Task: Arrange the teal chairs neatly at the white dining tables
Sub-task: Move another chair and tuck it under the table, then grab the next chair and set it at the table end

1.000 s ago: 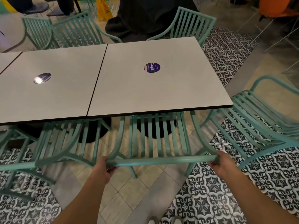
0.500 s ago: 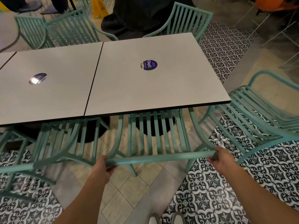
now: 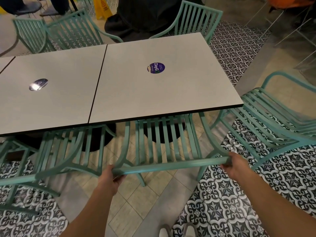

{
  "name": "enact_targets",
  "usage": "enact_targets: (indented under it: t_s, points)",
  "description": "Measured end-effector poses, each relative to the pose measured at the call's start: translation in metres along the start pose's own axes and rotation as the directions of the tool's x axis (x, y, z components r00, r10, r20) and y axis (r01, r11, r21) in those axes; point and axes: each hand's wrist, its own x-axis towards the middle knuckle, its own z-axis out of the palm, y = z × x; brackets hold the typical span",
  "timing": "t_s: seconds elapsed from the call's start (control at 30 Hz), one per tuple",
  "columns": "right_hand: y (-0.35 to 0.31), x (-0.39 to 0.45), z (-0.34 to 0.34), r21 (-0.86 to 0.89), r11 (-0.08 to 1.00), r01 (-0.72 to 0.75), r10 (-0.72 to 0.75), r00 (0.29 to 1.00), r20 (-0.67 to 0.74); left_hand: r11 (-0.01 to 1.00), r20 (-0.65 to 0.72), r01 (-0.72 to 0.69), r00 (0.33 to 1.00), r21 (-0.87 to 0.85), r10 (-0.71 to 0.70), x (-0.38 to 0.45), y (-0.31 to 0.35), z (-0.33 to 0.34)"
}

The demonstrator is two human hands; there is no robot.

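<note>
Both hands clamp the top rail of the middle chair (image 3: pixel 164 146). Left hand (image 3: pixel 109 177) has fingers curled under the rail's left end, thumb side up. Right hand (image 3: pixel 236 165) wraps the right end, fingers round the bar. A grip at both ends likely keeps the chair square to the table edge while pushing; one hand would let it swing.

Chair sits at the near edge of the right white table (image 3: pixel 171 89), seat under the top, slatted back just outside the edge. Rail is blurred, so it's probably in motion. Looks nearly home; judging by the gap, only a short push is left.

Left neighbour chair (image 3: pixel 68 151) is tucked under the left white table (image 3: pixel 51 93), close beside the held chair, arms near but I can't tell if touching. Watch that arm on the way in.

Right side: another teal chair (image 3: pixel 273 120) stands off the table corner, angled and not tucked, likely the next one to fix. Far side has three more chairs, one behind the right table (image 3: pixel 196 17), two behind the left (image 3: pixel 68 29).

Round purple sticker (image 3: pixel 156 68) on the right tabletop, shiny one (image 3: pixel 38 84) on the left. Yellow floor sign (image 3: pixel 102 6) at the far edge. Patterned tile floor (image 3: pixel 222 202), wearer's shoes (image 3: pixel 177 230) at the bottom.
</note>
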Motion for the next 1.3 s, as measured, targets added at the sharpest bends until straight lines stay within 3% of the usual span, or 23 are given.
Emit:
enact_targets:
  t_s: [0.43,0.57,0.67,0.77,0.8,0.87,0.93,0.97,1.03,1.1,1.3]
  points:
    - [-0.001,0.007,-0.004,0.006,1.000,0.026,-0.027,1.000,0.015,0.999,0.032,0.030,0.999,0.037,-0.032,0.003,-0.002,-0.005]
    - [0.003,0.015,-0.009,-0.106,0.992,0.068,-0.067,0.998,0.009,0.937,0.033,-0.083,0.997,0.340,0.076,0.002,0.000,-0.016]
    - [0.005,0.021,-0.011,-0.244,0.963,0.116,-0.144,0.984,-0.102,0.778,0.090,-0.219,0.974,0.589,0.206,-0.010,0.005,-0.021]
    - [0.017,0.013,-0.012,-0.505,0.821,0.265,-0.390,0.908,-0.156,0.524,0.195,-0.348,0.926,0.777,0.325,-0.028,0.010,-0.030]
    - [0.023,0.006,-0.014,-0.618,0.704,0.349,-0.508,0.856,-0.096,0.399,0.241,-0.393,0.894,0.828,0.379,-0.032,0.012,-0.035]
    - [0.034,-0.001,-0.023,-0.838,0.298,0.456,-0.710,0.693,0.125,0.112,0.359,-0.452,0.815,0.885,0.454,-0.041,0.013,-0.039]
    - [0.042,-0.011,-0.030,-0.869,-0.121,0.480,-0.713,0.567,0.412,-0.224,0.512,-0.465,0.711,0.857,0.482,-0.048,0.015,-0.044]
    - [0.045,-0.018,-0.029,-0.820,-0.227,0.525,-0.653,0.543,0.529,-0.354,0.585,-0.465,0.656,0.811,0.477,-0.054,0.014,-0.045]
    - [0.054,-0.033,-0.028,-0.723,-0.309,0.618,-0.521,0.526,0.672,-0.506,0.705,-0.499,0.579,0.703,0.409,-0.069,0.007,-0.040]
    - [0.063,-0.048,-0.031,-0.674,-0.365,0.642,-0.463,0.503,0.730,-0.583,0.800,-0.564,0.522,0.584,0.296,-0.083,-0.008,-0.029]
    - [0.079,-0.073,-0.079,-0.769,-0.307,0.561,-0.468,0.615,0.635,-0.729,0.919,-0.637,0.392,0.250,-0.028,-0.111,-0.072,0.037]
